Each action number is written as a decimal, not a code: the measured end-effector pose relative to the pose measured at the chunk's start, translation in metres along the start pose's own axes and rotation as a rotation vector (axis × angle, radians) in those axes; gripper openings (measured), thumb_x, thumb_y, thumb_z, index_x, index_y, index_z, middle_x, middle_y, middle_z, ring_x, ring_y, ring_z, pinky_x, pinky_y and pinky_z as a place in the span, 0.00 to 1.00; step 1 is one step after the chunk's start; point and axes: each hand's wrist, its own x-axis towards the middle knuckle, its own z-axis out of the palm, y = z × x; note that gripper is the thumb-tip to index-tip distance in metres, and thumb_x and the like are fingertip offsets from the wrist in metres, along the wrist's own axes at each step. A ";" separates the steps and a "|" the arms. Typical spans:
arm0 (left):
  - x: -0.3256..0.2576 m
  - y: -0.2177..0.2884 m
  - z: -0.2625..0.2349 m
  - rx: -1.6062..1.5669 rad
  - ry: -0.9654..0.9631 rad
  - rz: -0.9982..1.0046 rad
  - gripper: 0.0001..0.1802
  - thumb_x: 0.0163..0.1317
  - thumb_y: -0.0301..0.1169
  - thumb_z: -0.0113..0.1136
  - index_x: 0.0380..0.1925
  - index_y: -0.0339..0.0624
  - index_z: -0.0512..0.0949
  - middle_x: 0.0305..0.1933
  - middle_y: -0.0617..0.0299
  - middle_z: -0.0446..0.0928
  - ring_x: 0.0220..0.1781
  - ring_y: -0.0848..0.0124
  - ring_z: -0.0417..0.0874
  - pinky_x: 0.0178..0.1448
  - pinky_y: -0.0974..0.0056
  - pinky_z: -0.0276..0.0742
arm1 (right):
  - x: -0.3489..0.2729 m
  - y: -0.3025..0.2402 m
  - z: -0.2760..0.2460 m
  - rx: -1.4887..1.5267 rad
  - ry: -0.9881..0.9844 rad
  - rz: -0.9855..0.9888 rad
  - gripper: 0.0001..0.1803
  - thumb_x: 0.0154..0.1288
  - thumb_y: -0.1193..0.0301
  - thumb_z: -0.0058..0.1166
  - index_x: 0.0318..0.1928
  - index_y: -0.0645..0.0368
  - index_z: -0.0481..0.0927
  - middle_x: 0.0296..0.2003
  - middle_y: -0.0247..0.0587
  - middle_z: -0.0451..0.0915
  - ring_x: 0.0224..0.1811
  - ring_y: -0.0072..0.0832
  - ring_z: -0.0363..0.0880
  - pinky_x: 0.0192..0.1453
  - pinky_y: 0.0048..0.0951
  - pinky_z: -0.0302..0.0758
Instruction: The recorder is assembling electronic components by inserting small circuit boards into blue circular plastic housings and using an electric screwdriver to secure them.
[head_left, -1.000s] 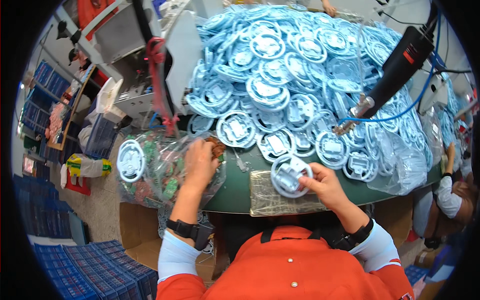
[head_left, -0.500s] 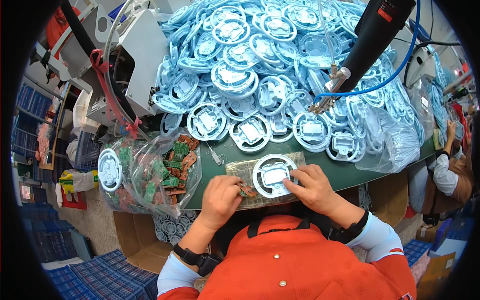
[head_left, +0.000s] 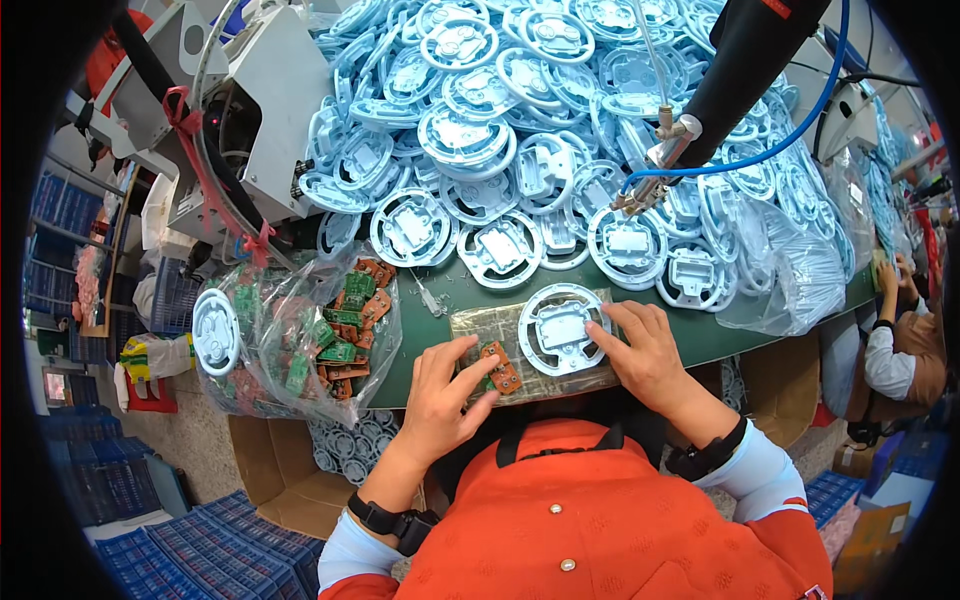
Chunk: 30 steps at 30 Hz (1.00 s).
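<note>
A light-blue plastic toy steering wheel (head_left: 563, 330) lies on a brown taped pad (head_left: 480, 322) in front of me. My right hand (head_left: 652, 362) grips its right rim, with the fingertips on the plastic. Left of the wheel, a small orange-brown circuit board (head_left: 503, 372) with a green piece beside it rests on the pad. My left hand (head_left: 440, 393) is open next to this board, thumb and fingers apart. Whether a fingertip touches the green piece I cannot tell.
A large heap of similar wheels (head_left: 470, 140) covers the back of the green table (head_left: 430, 345). Left stands a clear bag of circuit boards (head_left: 345, 330), with another wheel (head_left: 217, 332) on it. A black arm with a metal nozzle (head_left: 655, 170) hangs overhead. A co-worker (head_left: 900, 345) sits far right.
My left hand has let go of the circuit board and its fingers have spread. The board now lies flat on the pad. The wheel has shifted slightly right and away with my right hand.
</note>
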 end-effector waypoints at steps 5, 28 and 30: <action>0.004 -0.007 0.006 0.007 -0.114 -0.011 0.42 0.39 0.32 0.81 0.60 0.43 0.75 0.58 0.53 0.76 0.57 0.52 0.76 0.60 0.54 0.70 | 0.008 -0.019 -0.010 0.083 0.038 -0.055 0.25 0.53 0.71 0.64 0.54 0.55 0.80 0.53 0.44 0.76 0.55 0.41 0.75 0.56 0.44 0.68; 0.015 -0.005 0.005 0.080 0.236 -0.071 0.18 0.50 0.21 0.70 0.43 0.40 0.80 0.51 0.52 0.81 0.53 0.53 0.80 0.56 0.55 0.72 | 0.087 -0.030 0.009 0.917 -0.119 0.429 0.15 0.72 0.64 0.57 0.33 0.64 0.82 0.28 0.46 0.76 0.32 0.42 0.74 0.39 0.38 0.70; 0.024 -0.002 0.007 -0.179 0.278 -0.078 0.19 0.51 0.22 0.71 0.45 0.39 0.80 0.48 0.52 0.81 0.48 0.57 0.82 0.52 0.60 0.75 | 0.089 -0.027 0.004 0.975 -0.266 0.410 0.16 0.72 0.63 0.56 0.34 0.64 0.83 0.28 0.45 0.76 0.32 0.42 0.74 0.39 0.38 0.71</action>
